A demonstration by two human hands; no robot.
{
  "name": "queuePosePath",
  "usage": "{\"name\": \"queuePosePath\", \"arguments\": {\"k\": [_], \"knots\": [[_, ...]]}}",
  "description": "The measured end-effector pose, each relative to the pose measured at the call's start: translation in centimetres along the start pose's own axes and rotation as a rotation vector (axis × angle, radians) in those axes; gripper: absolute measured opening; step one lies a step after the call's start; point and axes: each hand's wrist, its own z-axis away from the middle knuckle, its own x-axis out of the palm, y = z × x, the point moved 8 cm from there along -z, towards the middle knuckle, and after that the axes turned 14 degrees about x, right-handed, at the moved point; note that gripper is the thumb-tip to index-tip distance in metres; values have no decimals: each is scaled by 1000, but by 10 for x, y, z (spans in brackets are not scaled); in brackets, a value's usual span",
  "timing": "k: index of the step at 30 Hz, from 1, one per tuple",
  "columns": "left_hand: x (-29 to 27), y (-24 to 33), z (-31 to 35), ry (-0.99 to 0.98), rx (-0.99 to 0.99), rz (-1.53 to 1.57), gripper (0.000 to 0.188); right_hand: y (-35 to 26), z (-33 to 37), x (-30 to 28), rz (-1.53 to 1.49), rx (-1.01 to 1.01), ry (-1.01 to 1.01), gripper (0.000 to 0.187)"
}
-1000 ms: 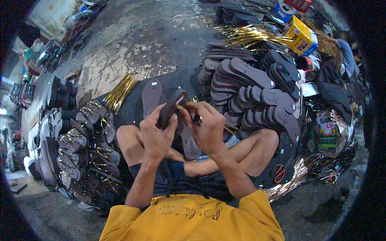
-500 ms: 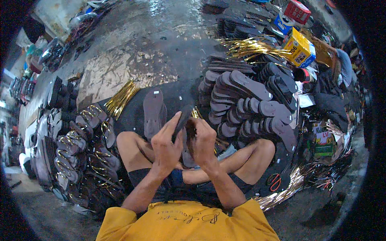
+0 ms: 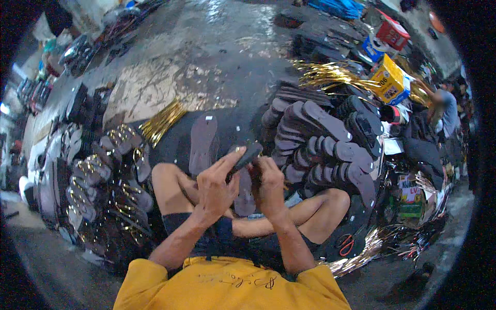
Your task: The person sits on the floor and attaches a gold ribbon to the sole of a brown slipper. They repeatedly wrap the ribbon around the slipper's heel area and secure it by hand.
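My left hand [image 3: 214, 183] is closed round a dark sandal sole [image 3: 247, 156], held tilted above my crossed legs. Against the sole's right side, my right hand [image 3: 269, 181] has its fingers bent and pinched together. A glint of gold shows at those fingertips, but what they grip is mostly hidden. Below the hands, between my legs, lies a brown footbed sole [image 3: 244, 196]. Farther off to the left, another brown sole [image 3: 204, 142] with a small white label rests on the black mat [image 3: 230, 119]. A bundle of gold strips [image 3: 161, 123] lies beyond it.
Rows of stacked soles [image 3: 315, 139] stand at my right. Sandals with gold straps [image 3: 85, 181] are piled at my left. Red-handled scissors [image 3: 345, 245] lie by my right knee, near shiny strips [image 3: 361, 253]. A yellow box [image 3: 388, 80] and another person [image 3: 445, 111] are at the far right.
The held sole has tipped from steep to a flatter slant, its top leaning right. My right hand has shifted slightly right with it. The whole view has also moved a little.
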Motion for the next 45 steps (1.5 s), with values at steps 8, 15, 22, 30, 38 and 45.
{"name": "queuePosePath", "arguments": {"k": [8, 15, 22, 30, 38, 45], "knots": [[-14, 23, -6, -176, -39, -26, 76, -6, -3, -10, -176, 242, -218, 13], [-2, -61, 63, -136, -306, 298, 87, 33, -28, -1, 169, 110, -60, 18], [-6, -31, 45, -66, -223, -230, 79, 14, -26, -6, 325, -11, 138, 31], [2, -45, 56, 404, -605, 811, 39, 24, -6, 0, -11, 170, 2, 19], [11, -32, 57, 402, -594, 584, 41, 9, -10, 19, -446, 447, -115, 13], [28, -40, 62, 476, -624, 729, 41, 8, 5, 19, -372, 428, 34, 12]]}}
